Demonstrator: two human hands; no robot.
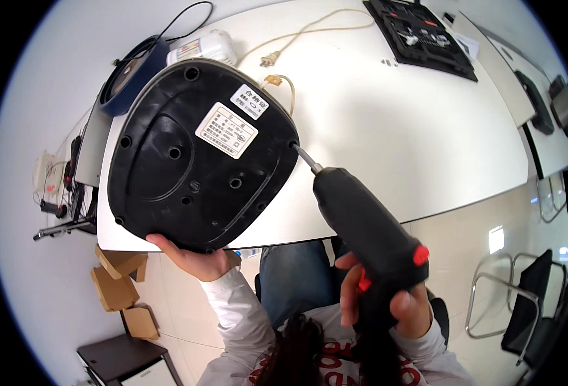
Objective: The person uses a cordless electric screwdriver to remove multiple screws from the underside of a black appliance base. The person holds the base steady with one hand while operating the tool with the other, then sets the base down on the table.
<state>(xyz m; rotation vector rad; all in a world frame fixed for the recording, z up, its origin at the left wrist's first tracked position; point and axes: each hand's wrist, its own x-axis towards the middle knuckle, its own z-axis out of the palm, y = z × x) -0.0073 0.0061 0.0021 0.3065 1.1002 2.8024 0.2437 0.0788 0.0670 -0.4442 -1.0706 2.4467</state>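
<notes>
A black plastic fan base is tilted up over the table's near left part, its underside toward me. Two white labels and several screw holes show on it. At its lower edge my left hand grips it, thumb on the underside and the other fingers hidden. My right hand is wrapped round the handle of a black cordless screwdriver with red buttons. The screwdriver's metal bit reaches a hole at the base's right edge. How deep its tip sits cannot be made out.
The white table carries a pale power cord with a plug, small metal bits, and an open black tool case. Behind the base are a blue round housing and a white container. Cardboard boxes lie on the floor; a chair stands right.
</notes>
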